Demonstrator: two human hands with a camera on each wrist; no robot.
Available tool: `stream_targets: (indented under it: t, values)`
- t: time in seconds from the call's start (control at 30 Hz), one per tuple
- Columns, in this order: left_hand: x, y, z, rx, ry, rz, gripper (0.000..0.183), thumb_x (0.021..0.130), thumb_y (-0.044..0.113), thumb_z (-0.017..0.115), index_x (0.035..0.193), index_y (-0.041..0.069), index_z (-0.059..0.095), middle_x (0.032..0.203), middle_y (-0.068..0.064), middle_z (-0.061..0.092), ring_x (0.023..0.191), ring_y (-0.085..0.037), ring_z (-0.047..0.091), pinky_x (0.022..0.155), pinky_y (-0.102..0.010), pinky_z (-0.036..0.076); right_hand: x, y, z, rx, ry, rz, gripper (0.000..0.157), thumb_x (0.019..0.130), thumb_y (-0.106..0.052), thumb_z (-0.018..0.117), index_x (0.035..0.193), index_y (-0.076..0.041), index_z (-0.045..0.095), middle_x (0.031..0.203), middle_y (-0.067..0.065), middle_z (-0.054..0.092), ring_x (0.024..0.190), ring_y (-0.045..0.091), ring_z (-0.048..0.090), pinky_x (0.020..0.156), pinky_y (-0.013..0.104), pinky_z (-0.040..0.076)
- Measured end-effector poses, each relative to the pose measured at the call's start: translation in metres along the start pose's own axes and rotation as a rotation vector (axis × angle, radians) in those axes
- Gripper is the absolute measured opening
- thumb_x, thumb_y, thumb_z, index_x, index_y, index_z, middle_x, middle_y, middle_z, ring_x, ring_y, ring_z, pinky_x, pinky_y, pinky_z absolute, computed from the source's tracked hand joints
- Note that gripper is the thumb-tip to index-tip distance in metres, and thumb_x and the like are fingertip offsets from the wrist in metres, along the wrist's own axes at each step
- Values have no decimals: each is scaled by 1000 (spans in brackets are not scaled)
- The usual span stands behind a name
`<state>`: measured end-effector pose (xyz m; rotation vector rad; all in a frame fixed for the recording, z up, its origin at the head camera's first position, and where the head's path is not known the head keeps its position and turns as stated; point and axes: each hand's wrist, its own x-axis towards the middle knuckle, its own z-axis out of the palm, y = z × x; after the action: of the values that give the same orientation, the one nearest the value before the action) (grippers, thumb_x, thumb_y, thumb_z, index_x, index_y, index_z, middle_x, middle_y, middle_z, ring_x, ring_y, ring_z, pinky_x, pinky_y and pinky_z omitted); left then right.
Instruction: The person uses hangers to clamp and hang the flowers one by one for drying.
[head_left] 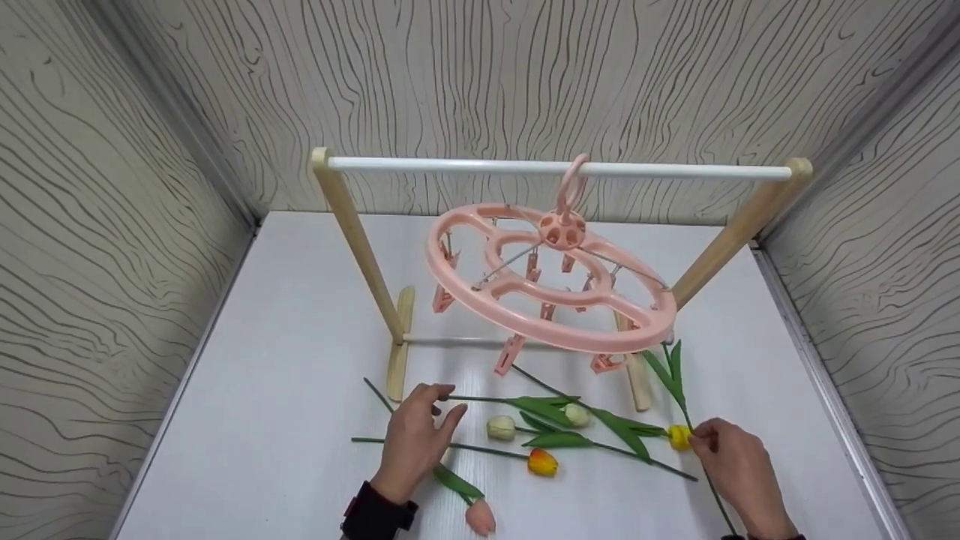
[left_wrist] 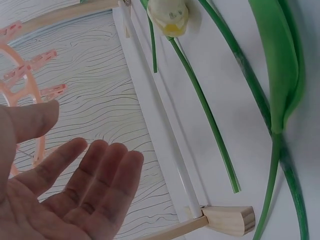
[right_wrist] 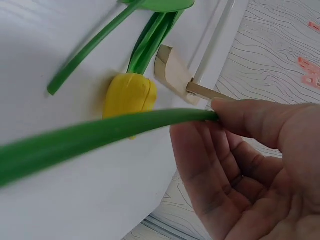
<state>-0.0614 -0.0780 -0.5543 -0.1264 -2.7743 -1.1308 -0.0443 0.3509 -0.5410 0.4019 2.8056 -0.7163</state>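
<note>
My right hand (head_left: 739, 469) pinches a green flower stem (right_wrist: 100, 132) between thumb and fingertips. That stem runs up past its leaves (head_left: 667, 379) to the hanger's right edge, where its flower head is mostly hidden. Behind the held stem, a yellow tulip (right_wrist: 127, 95) lies on the table. My left hand (head_left: 416, 439) is held above the stems with fingers loosely bent and nothing in it. Around it are a pink tulip (head_left: 480, 517), an orange-yellow tulip (head_left: 542, 462) and two whitish tulips, one (head_left: 501, 427) left of the other (head_left: 576, 415).
A round pink clip hanger (head_left: 510, 319) hangs by its hook from the white bar (head_left: 465, 164) of a wooden stand (head_left: 360, 255). Several pink clips (head_left: 509, 355) dangle below it. The stand's feet rest on the white table (head_left: 285, 360); patterned walls (head_left: 480, 82) surround it.
</note>
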Motion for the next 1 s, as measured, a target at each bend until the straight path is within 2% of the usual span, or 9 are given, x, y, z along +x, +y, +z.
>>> stream_targets:
  t: [0.23, 0.47, 0.7, 0.83, 1.0]
  values:
    - [1, 2, 2, 19, -20, -15, 28, 93, 25, 83, 115, 9, 77, 102, -3, 75, 84, -19, 72, 69, -22, 56, -13, 4, 0, 7, -26, 57, 17, 98, -6, 70, 104, 9, 71, 83, 12, 71, 71, 19, 57, 57, 27, 47]
    - [-2, 6, 5, 33, -29, 16, 28, 93, 25, 83, 115, 9, 76, 102, -3, 75, 84, -19, 72, 68, -22, 57, -24, -5, 0, -16, -16, 44, 16, 96, -5, 73, 104, 9, 72, 85, 13, 72, 72, 19, 61, 60, 31, 51]
    - [-3, 9, 6, 55, -30, 17, 27, 91, 25, 84, 113, 12, 76, 101, -1, 75, 83, -15, 71, 68, -21, 56, -35, -15, 4, -23, 10, -11, 16, 95, -5, 75, 106, 7, 73, 86, 8, 73, 73, 16, 63, 56, 25, 48]
    - [-3, 13, 6, 51, -54, 5, 27, 91, 25, 84, 114, 13, 77, 100, 1, 74, 82, -11, 69, 67, -19, 54, -35, -26, 11, -24, 12, -49, 14, 93, -4, 77, 104, 3, 73, 86, 7, 73, 73, 15, 63, 57, 24, 48]
    - [-4, 20, 7, 36, -82, 37, 27, 92, 26, 84, 114, 13, 77, 98, 1, 72, 83, -10, 67, 68, -19, 53, -34, -48, 27, -51, 71, -173, 8, 89, -4, 82, 93, -7, 75, 83, 2, 69, 72, 12, 61, 57, 22, 45]
